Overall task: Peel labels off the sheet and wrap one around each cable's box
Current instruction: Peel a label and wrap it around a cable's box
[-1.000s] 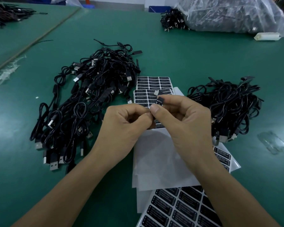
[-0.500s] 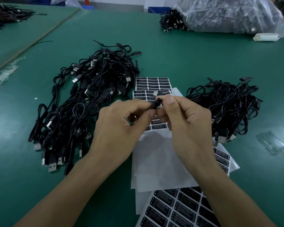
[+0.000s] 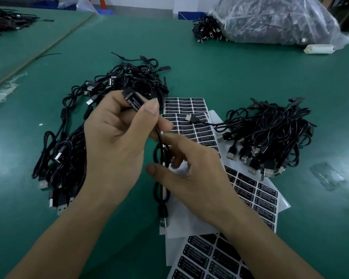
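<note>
My left hand [image 3: 117, 141] is raised above the table and grips a cable's small black box [image 3: 133, 100], which bears a label, between thumb and fingers. The box's black cable [image 3: 159, 190] hangs down in a loop, its USB plug near the white backing paper. My right hand [image 3: 191, 174] is lower and to the right, its fingers loosely curled beside the hanging cable; whether it holds the cable is blurred. Sheets of black labels [image 3: 191, 121] lie on the green table behind my hands, with another sheet [image 3: 210, 256] near my right forearm.
A large pile of black USB cables [image 3: 69, 141] lies to the left, a smaller pile [image 3: 270, 135] to the right. A clear plastic bag of cables [image 3: 274, 19] and a white object [image 3: 318, 49] sit at the far right. A clear plastic scrap [image 3: 326, 176] lies right.
Both hands were together pressing a label round the box. Now my left hand has lifted the box up and leftward, and my right hand has dropped away toward the hanging cable.
</note>
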Available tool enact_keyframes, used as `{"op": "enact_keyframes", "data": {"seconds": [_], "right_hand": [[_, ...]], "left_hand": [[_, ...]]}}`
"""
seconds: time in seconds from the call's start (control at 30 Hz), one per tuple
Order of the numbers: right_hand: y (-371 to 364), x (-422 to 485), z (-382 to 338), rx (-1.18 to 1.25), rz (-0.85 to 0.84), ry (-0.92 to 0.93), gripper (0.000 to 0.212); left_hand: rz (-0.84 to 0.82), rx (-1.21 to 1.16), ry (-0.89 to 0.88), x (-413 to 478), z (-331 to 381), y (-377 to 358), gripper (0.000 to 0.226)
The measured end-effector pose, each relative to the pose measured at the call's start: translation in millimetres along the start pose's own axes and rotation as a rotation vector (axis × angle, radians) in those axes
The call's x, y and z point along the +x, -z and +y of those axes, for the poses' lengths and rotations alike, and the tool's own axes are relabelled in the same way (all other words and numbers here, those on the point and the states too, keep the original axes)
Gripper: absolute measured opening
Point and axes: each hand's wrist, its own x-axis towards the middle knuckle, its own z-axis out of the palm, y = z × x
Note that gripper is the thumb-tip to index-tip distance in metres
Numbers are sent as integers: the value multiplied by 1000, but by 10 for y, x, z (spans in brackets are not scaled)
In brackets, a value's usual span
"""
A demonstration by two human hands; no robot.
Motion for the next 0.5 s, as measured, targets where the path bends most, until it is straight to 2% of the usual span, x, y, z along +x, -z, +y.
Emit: {"op": "enact_keyframes", "data": {"seconds": [0.1,0.27,0.37,0.5], "right_hand": [[-20,2,-37,79,-1,32,27],[110,20,-135,257,112,-93,31],[300,48,-212,144,276,-76,17],[722,174,-300,-177,471,-41,10]], "left_hand": [[30,-51,100,11,-23,7,11],[193,3,282,83,-122,88,36],[233,138,283,123,-186,152,27],[136,458,83,92,-236,182,16]]}}
